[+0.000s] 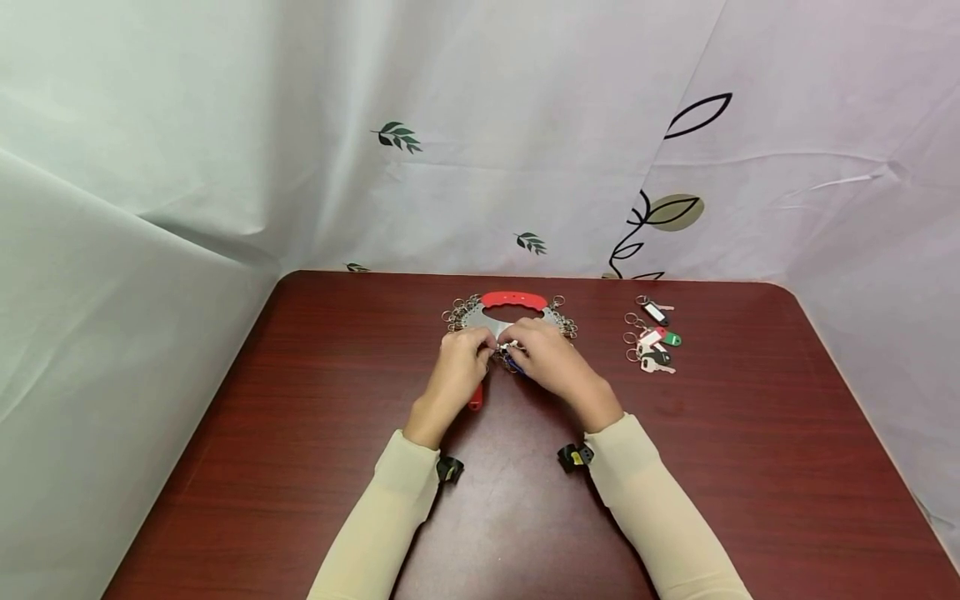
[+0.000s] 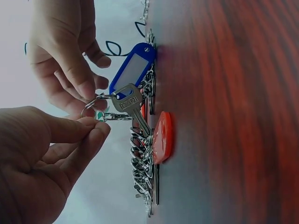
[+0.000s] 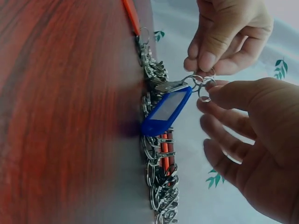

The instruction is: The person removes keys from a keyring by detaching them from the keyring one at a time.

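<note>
Both hands meet over the front of a silver key-holder plate [image 1: 476, 317] with a red handle [image 1: 513, 299] and metal clips and rings along its edges. My right hand [image 1: 551, 357] pinches a split ring [image 3: 189, 78] between thumb and finger. From this ring hang a silver key [image 2: 130, 105] and a blue key tag [image 2: 134, 70] with a pale label. My left hand [image 1: 459, 358] pinches the end of a small metal clip [image 2: 117, 116], its fingertips right at the split ring. Below the left hand, a red piece [image 1: 476, 398] shows on the table.
On the right of the brown wooden table [image 1: 750, 467] lie several keys on rings, with a black tag [image 1: 655, 313], a red tag [image 1: 654, 336], a green tag [image 1: 672, 339] and a dark tag [image 1: 657, 357]. Pale printed cloth [image 1: 480, 183] hangs around the table.
</note>
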Available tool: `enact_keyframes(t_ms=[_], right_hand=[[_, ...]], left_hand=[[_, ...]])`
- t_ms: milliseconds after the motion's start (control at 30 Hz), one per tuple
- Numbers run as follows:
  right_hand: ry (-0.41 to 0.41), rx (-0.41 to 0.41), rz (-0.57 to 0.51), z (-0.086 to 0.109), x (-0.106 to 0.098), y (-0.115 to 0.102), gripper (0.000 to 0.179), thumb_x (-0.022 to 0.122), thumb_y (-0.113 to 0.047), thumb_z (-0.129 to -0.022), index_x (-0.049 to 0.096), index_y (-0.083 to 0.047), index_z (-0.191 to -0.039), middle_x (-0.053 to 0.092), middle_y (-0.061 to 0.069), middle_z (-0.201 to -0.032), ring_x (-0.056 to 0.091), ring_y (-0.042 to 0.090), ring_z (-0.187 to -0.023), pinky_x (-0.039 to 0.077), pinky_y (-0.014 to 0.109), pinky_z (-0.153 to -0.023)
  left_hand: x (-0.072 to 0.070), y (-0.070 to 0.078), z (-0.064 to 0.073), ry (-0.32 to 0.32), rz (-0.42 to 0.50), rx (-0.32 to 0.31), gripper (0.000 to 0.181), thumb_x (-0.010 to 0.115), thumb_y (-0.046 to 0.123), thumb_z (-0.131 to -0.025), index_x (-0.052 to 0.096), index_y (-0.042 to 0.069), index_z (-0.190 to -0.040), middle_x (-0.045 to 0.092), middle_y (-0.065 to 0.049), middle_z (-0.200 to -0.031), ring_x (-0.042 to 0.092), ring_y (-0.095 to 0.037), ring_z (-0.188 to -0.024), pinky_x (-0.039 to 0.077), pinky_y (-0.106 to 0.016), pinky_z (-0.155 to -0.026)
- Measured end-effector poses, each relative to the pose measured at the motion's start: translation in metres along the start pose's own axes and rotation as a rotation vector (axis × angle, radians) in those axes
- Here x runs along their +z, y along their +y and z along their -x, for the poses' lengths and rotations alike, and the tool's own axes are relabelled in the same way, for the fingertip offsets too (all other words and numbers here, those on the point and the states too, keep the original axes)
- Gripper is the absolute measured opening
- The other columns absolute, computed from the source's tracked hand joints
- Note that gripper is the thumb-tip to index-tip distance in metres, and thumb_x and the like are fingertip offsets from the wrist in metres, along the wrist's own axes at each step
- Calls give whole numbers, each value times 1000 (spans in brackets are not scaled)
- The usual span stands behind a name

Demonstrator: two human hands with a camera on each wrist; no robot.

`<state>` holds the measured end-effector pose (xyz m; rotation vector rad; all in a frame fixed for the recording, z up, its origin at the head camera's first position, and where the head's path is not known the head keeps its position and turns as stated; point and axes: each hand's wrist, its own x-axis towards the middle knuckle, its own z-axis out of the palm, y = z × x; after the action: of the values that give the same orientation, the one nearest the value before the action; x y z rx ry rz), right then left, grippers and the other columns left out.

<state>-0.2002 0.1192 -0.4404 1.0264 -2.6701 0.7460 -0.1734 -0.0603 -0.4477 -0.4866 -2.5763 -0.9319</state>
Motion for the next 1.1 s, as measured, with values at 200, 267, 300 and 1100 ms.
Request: enact_keyframes(t_ms=[200, 267, 300, 1100], right_hand=[[38, -25, 92, 2, 3, -2, 7, 71, -7, -94, 76, -12, -97, 72, 4, -97, 65, 25, -91, 55, 41, -85], [45, -31, 114, 2, 3, -3, 6, 72, -8, -94, 76, -12, -96, 71, 4, -95, 65, 25, -89, 55, 40, -83], [48, -32, 122, 2, 3, -3, 5, 72, -9, -94, 76, -12, -95, 71, 3, -95, 65, 25, -89, 55, 40, -83], [254, 55, 80, 3, 9, -1, 5, 72, -7, -92, 77, -6, -93, 73, 7, -88, 69, 26, -83, 58, 42, -77]], left_hand=[[1, -1, 0, -9, -4, -6, 17, 73, -10, -82, 72, 7, -82, 75, -6, -84, 71, -25, -82, 57, -39, -77], [1, -1, 0, -16, -3, -12, 17, 73, -10, -82, 72, 7, -82, 75, -7, -85, 71, -25, -83, 57, -39, -77], [0, -1, 0, -20, -2, -13, 17, 73, -9, -83, 72, 7, -82, 76, -7, -85, 71, -25, -83, 57, -40, -78], [-4, 1, -1, -65, -20, 9, 13, 76, -8, -84, 74, 5, -83, 76, -5, -84, 72, -24, -83, 59, -38, -77]])
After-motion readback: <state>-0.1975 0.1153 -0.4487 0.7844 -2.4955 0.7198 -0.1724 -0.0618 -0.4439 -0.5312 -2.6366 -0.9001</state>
